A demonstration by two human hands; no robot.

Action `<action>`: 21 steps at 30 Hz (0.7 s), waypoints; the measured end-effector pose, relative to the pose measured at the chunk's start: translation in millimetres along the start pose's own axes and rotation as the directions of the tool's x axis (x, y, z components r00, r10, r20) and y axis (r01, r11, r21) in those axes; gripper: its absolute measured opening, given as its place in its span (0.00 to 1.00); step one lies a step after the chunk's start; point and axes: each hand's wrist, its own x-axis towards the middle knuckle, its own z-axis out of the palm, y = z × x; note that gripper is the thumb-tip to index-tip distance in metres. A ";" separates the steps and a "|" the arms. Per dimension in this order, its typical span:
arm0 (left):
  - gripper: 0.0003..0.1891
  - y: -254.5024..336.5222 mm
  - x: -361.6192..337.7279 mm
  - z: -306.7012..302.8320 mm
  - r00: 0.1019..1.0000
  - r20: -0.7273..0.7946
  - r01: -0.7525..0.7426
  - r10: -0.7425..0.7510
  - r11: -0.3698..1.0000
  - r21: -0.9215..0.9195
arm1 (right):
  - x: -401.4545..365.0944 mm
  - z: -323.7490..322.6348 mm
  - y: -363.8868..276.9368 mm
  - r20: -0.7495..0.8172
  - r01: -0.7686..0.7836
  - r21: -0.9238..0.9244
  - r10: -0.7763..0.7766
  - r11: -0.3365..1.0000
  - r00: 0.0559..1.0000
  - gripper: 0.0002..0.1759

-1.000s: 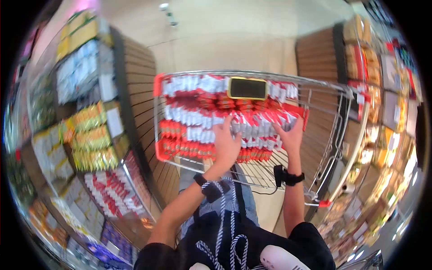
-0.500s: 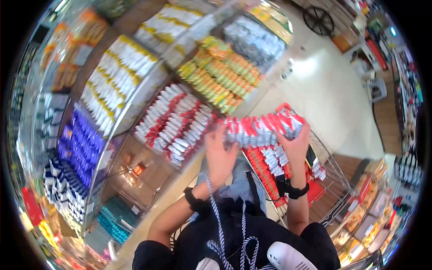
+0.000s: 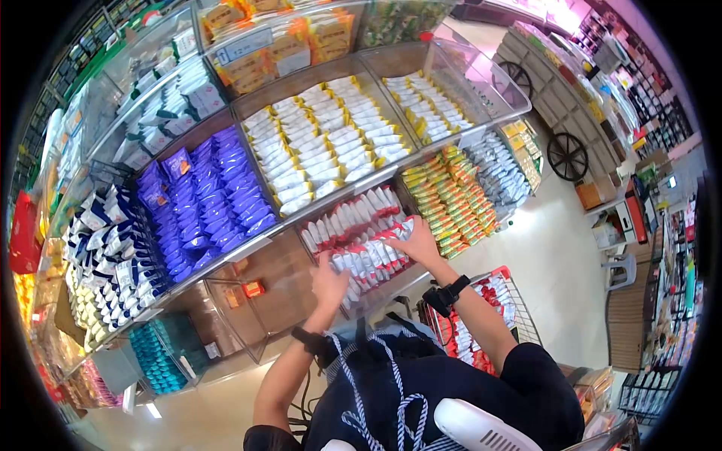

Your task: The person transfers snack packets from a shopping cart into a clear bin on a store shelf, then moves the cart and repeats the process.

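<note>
My left hand [image 3: 329,283] and my right hand [image 3: 418,242] press on the two ends of a row of small white-and-red packets [image 3: 370,261], closed around it from both sides. The row lies over a clear bin in the middle of the display, where more of the same white-and-red packets [image 3: 350,220] stand in rows behind it. Below and right of my right hand is a shopping cart [image 3: 526,312] with a red corner, carrying red and white packets [image 3: 492,293].
Bins around hold purple packets [image 3: 214,203], white-and-yellow packets [image 3: 320,139] and yellow-green packets [image 3: 451,197]. Left of my left hand, a brown-bottomed bin holds an orange packet [image 3: 254,288]. Clear divider walls stand between the bins. Tiled floor [image 3: 553,233] lies to the right.
Both hands have carried the row of packets from above the cart to the left, over the bin of like packets. The view has turned toward the display.
</note>
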 end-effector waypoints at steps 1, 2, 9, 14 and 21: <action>0.30 -0.3 5.8 -0.9 0.999 0.024 0.026 -0.025 1.000 -0.005 | 5.4 3.8 -2.1 0.018 -0.023 -0.013 0.023 1.000 1.000 0.51; 0.30 -4.4 10.9 1.6 1.000 0.009 0.006 -0.006 1.000 0.005 | 10.7 8.0 -2.8 0.037 -0.036 -0.028 0.037 0.999 0.999 0.51; 0.31 -11.1 42.5 9.6 0.995 0.093 0.015 -0.023 0.996 0.086 | 47.1 36.3 2.1 0.120 -0.069 -0.113 0.082 0.991 0.989 0.55; 0.32 -11.0 47.9 10.7 0.984 0.170 0.023 -0.047 0.990 0.138 | 56.5 40.5 9.9 0.161 -0.091 -0.133 0.112 0.987 0.981 0.57; 0.30 -20.8 45.1 10.6 0.968 0.239 0.022 -0.070 0.980 0.198 | 61.0 40.6 2.8 0.269 0.050 -0.132 -0.012 0.990 0.963 0.58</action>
